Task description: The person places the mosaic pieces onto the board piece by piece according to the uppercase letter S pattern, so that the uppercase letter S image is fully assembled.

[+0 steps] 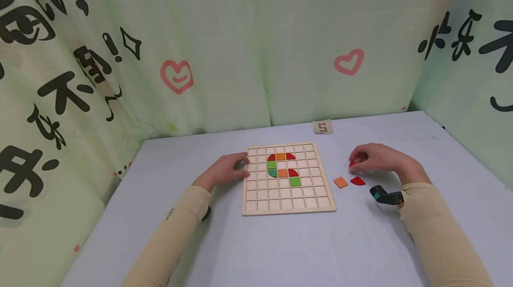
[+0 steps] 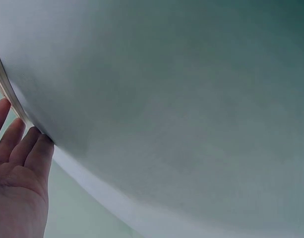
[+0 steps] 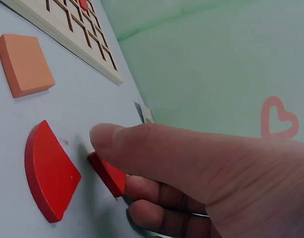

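On the table [image 1: 192, 157], right of the wooden board [image 1: 262, 194], the right hand [image 1: 376, 157] pinches a red piece [image 3: 110, 176] beside another red piece [image 1: 358, 181]; the left hand [image 1: 226, 170], thumb spread wide, touches the board's left edge.

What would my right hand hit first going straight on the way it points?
Probably the wooden board, at its right edge. The orange square seems just off that line, nearer you, though depth is hard to judge.
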{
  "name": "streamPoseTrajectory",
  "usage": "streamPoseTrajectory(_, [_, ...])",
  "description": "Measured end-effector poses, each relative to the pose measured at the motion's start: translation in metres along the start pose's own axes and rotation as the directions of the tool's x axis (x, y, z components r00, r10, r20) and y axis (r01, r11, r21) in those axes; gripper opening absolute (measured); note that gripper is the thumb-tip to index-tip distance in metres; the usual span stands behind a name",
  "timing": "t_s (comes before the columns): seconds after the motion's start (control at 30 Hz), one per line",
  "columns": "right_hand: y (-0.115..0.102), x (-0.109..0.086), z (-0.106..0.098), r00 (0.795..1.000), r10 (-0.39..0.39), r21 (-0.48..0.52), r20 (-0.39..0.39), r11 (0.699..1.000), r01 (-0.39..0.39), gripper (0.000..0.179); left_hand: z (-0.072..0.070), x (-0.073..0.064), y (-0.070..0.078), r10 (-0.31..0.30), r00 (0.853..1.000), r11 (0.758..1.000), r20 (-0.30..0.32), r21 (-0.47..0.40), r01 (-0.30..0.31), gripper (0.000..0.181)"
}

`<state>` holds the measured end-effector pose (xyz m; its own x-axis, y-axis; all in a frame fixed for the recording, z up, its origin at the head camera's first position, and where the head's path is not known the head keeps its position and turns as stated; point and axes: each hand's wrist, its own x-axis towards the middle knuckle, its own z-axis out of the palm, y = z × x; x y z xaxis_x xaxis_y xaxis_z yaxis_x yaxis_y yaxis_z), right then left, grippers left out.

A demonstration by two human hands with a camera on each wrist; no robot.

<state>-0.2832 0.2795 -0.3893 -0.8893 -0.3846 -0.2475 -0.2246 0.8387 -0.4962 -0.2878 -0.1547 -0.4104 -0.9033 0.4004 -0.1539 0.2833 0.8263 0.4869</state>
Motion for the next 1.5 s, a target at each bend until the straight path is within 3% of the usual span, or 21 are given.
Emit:
streamPoseTrajectory(0.37, [-0.003, 0.004, 0.005, 0.999, -0.019, 0.003, -0.031, 1.000, 0.019, 0.037, 0.000, 0.000, -0.001, 0.005, 1.000, 1.000, -0.004, 0.004, -0.005, 0.037])
streamPoseTrajectory(0.83, [-0.005, 0.004, 0.004, 1.000, -0.017, -0.004, -0.010, 1.000, 0.017, 0.030, -0.001, -0.001, 0.000, -0.003, 1.000, 1.000, -0.002, 0.001, 0.003, 0.037])
streamPoseTrajectory(1.13, [-0.024, 0.003, 0.005, 0.996, -0.059, -0.030, -0.074, 0.998, 0.057, 0.043, 0.000, 0.000, 0.000, -0.005, 1.000, 1.000, -0.002, 0.003, 0.005, 0.038])
streamPoseTrajectory(1.5, [-0.047, 0.005, 0.014, 0.988, -0.146, -0.035, -0.051, 0.989, 0.144, 0.037, 0.000, 0.000, 0.000, -0.002, 1.000, 1.000, -0.007, -0.005, 0.002, 0.036])
